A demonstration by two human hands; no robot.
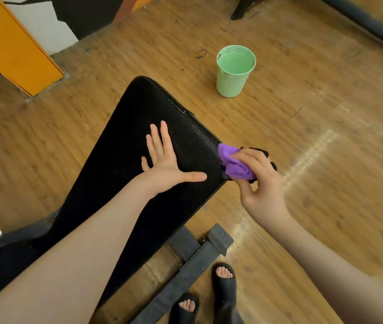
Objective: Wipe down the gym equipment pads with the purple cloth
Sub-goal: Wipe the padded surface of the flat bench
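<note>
A long black bench pad [125, 146] runs from the lower left toward the upper middle. My left hand [164, 157] lies flat on its top with fingers spread. At the pad's right edge, my right hand [260, 181] grips a bunched purple cloth [232, 163] and holds it against the side of the pad. A dark part of the bench frame shows just behind the cloth and my fingers.
A light green bucket [235, 71] stands on the wooden floor beyond the pad. The grey metal bench base [193, 260] lies by my feet in black sandals [224, 286]. An orange pillar [10, 43] stands at the upper left, a dark bar [368, 22] at the upper right.
</note>
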